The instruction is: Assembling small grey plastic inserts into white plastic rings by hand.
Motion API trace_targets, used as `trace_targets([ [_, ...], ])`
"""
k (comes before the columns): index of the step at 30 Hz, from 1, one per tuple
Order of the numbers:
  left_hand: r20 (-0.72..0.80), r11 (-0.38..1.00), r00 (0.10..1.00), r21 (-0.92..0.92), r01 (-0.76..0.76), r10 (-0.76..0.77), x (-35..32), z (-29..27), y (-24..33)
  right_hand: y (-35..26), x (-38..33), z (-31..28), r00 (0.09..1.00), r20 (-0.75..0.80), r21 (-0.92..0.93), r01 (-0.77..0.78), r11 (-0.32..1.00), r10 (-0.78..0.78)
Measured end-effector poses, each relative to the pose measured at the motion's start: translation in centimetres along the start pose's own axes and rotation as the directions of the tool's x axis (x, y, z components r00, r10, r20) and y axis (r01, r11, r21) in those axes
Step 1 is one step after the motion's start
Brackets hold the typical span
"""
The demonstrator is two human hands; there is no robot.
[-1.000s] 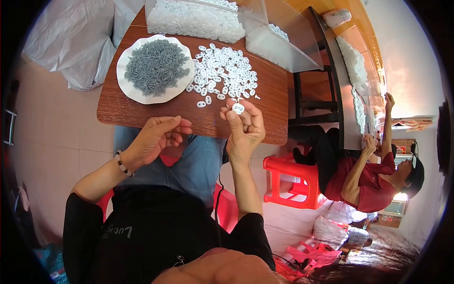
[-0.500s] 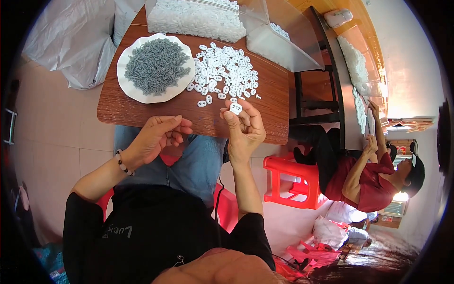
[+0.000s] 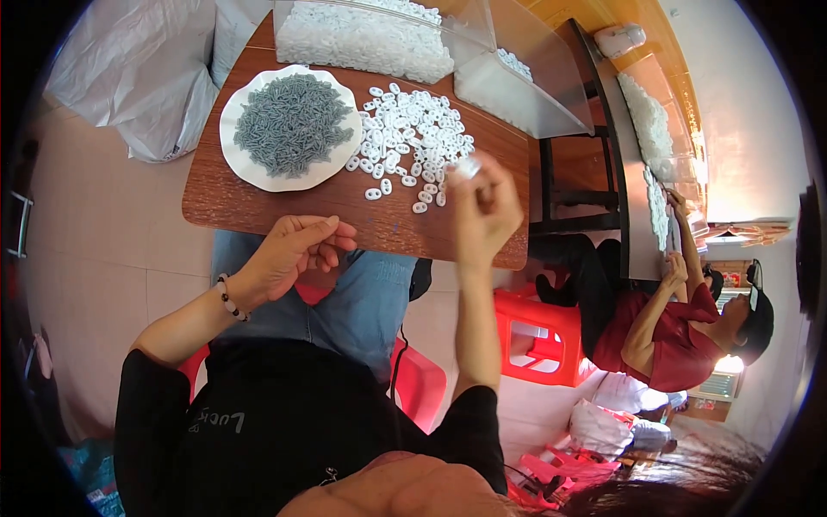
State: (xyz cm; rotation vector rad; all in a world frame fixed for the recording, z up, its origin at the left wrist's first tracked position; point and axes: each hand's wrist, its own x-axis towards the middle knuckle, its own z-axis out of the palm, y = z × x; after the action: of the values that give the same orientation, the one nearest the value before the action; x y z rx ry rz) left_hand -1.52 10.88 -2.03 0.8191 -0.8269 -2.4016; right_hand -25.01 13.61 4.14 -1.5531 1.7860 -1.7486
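My right hand (image 3: 489, 207) is raised over the right part of the brown table (image 3: 284, 209), thumb and fingers closed on a white oval two-hole piece (image 3: 466, 167); both are smeared by motion. Below and to its left lies a loose spread of similar white pieces (image 3: 412, 125). My left hand (image 3: 297, 252) hovers at the table's near edge, with its fingers curled and the thumb against the forefinger. Whatever it may hold is hidden. Beyond it, a white scalloped plate (image 3: 231, 155) carries a heap of small grey ribbed plugs (image 3: 293, 123).
Clear bins (image 3: 362, 43) of white pieces line the table's far side, and another bin (image 3: 521, 99) stands at right. White sacks (image 3: 138, 77) sit at left. A red stool (image 3: 541, 340) stands at right, near a person in a dark red shirt (image 3: 659, 340) working at another table.
My right hand has moved right and slightly away from me with the white piece, turning as it goes. My left hand has barely moved.
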Motion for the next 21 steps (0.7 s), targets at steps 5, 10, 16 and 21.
trace_targets([
  [5,0.014,0.999,0.999,0.026,-0.034,0.033,0.1,0.1,-0.3,1.1,13.3,-3.7,0.972,-0.135,-0.114,0.176,0.978,-0.19],
  [10,0.024,1.0,1.0,0.028,-0.011,0.011,0.2,-0.2,-0.4,5.6,19.9,-5.5,0.995,-0.072,-0.273,0.047,0.961,-0.069],
  [16,0.073,0.998,0.997,0.063,-0.006,0.001,0.4,-0.4,-0.3,5.4,12.9,-3.4,0.991,-0.029,-0.22,0.123,0.968,-0.132],
  [21,0.055,0.998,0.998,0.068,0.008,-0.012,0.5,-0.5,-0.2,5.1,5.0,-0.2,0.919,0.387,-0.281,0.035,0.959,0.08],
])
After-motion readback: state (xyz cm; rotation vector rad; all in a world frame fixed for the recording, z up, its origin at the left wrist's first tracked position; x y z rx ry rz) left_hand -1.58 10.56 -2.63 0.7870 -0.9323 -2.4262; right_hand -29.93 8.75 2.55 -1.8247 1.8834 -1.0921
